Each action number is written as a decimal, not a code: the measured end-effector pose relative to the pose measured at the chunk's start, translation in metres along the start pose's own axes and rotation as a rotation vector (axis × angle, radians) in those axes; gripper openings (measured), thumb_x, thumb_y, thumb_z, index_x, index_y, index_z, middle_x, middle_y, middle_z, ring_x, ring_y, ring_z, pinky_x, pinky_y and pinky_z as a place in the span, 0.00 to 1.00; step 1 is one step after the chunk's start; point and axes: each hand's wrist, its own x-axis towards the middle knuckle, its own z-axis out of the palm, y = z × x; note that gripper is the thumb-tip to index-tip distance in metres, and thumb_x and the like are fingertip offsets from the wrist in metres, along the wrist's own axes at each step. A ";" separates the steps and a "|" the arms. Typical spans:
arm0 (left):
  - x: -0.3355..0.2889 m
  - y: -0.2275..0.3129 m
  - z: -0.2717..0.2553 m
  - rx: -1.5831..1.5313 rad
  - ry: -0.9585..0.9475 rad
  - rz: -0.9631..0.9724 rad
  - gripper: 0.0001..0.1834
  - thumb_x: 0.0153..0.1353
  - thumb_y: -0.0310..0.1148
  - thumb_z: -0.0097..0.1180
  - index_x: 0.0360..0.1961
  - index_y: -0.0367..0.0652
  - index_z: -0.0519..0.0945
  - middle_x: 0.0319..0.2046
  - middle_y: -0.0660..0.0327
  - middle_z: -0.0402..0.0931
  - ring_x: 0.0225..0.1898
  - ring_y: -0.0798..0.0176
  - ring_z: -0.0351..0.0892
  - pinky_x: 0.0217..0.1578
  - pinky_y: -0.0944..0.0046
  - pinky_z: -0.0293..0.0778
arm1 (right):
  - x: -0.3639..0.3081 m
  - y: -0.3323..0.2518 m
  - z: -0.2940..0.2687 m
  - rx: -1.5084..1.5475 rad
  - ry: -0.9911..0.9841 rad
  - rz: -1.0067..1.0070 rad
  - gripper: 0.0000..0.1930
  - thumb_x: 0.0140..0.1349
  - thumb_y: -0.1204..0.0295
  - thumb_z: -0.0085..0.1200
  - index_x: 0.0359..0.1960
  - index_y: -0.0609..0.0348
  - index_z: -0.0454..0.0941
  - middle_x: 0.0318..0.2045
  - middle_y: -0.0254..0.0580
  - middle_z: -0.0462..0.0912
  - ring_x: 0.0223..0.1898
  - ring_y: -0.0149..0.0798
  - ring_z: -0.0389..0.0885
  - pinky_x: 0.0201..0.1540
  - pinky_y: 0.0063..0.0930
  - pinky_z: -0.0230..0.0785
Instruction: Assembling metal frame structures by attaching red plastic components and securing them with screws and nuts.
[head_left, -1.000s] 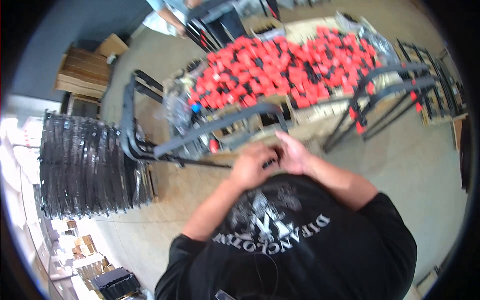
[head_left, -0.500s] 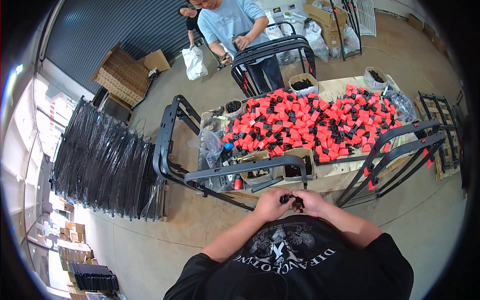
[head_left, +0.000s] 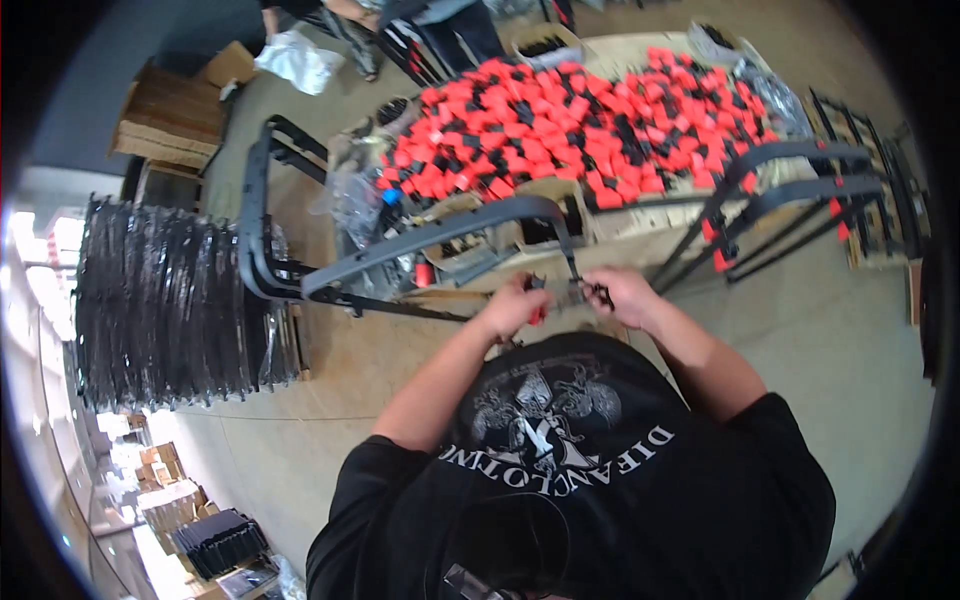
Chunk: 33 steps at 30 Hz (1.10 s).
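Note:
My left hand (head_left: 512,307) is closed around a small red and black piece (head_left: 538,314), its exact kind unclear and slightly blurred. To its right, my right hand (head_left: 622,295) is closed on small black parts (head_left: 601,292) that stick out between the fingers. The bent end of a black tubular frame (head_left: 440,238) comes down between the two hands, close to the right fingertips. Past it, a large heap of red and black plastic pieces (head_left: 520,125) covers the table.
Boxes of black parts (head_left: 546,208) stand at the table's near edge. More black frames (head_left: 790,190) lean at the right. Plastic-wrapped stacked frames (head_left: 170,300) stand at the left. Two people are partly visible beyond the table, near a white bag (head_left: 300,62).
The view has shifted, so the table sits higher in the picture. My hands, together over black parts before, have moved apart, and a red and black piece now shows in the left.

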 end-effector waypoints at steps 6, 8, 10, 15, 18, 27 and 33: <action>0.051 -0.006 0.016 -0.312 -0.128 -0.056 0.13 0.67 0.27 0.60 0.47 0.31 0.73 0.41 0.52 0.81 0.35 0.58 0.84 0.39 0.61 0.82 | 0.012 -0.001 -0.018 0.078 0.182 -0.049 0.08 0.66 0.67 0.56 0.36 0.59 0.78 0.26 0.33 0.76 0.22 0.29 0.70 0.21 0.24 0.58; 0.061 -0.010 0.024 -0.326 -0.137 -0.085 0.12 0.66 0.26 0.61 0.46 0.32 0.74 0.42 0.53 0.80 0.35 0.59 0.84 0.38 0.60 0.84 | 0.018 -0.001 -0.017 0.102 0.207 -0.088 0.08 0.66 0.67 0.56 0.37 0.59 0.78 0.26 0.32 0.76 0.22 0.29 0.70 0.22 0.24 0.59; 0.068 -0.016 0.031 -0.441 -0.052 -0.045 0.12 0.66 0.27 0.61 0.47 0.34 0.74 0.44 0.54 0.80 0.39 0.58 0.84 0.43 0.56 0.85 | 0.020 -0.001 -0.019 0.105 0.214 -0.084 0.08 0.65 0.67 0.57 0.37 0.59 0.78 0.26 0.32 0.76 0.22 0.28 0.70 0.22 0.24 0.59; 0.072 -0.017 0.042 -0.584 -0.074 -0.087 0.11 0.68 0.25 0.58 0.49 0.38 0.73 0.46 0.55 0.81 0.45 0.57 0.84 0.47 0.51 0.83 | 0.023 -0.007 -0.016 0.051 0.203 -0.075 0.08 0.67 0.66 0.57 0.37 0.56 0.78 0.28 0.30 0.75 0.25 0.27 0.69 0.25 0.24 0.59; 0.077 -0.014 0.047 -0.650 -0.075 -0.010 0.12 0.68 0.24 0.57 0.50 0.37 0.74 0.45 0.54 0.82 0.44 0.56 0.84 0.45 0.54 0.82 | 0.030 -0.015 -0.013 0.012 0.188 -0.100 0.08 0.67 0.66 0.58 0.36 0.57 0.78 0.26 0.29 0.75 0.23 0.26 0.69 0.24 0.24 0.59; 0.084 -0.019 0.046 -0.683 -0.101 0.052 0.14 0.66 0.22 0.57 0.51 0.36 0.73 0.45 0.54 0.81 0.45 0.57 0.82 0.49 0.57 0.78 | 0.051 -0.034 -0.016 -0.039 0.104 -0.111 0.11 0.68 0.65 0.57 0.33 0.60 0.78 0.24 0.33 0.74 0.17 0.27 0.64 0.18 0.22 0.52; 0.082 -0.023 0.042 -0.595 -0.052 -0.041 0.13 0.67 0.26 0.57 0.50 0.34 0.74 0.48 0.54 0.79 0.50 0.57 0.80 0.58 0.51 0.77 | 0.059 -0.034 -0.019 -0.180 -0.005 0.088 0.18 0.73 0.54 0.50 0.32 0.56 0.77 0.22 0.32 0.73 0.18 0.27 0.64 0.19 0.24 0.52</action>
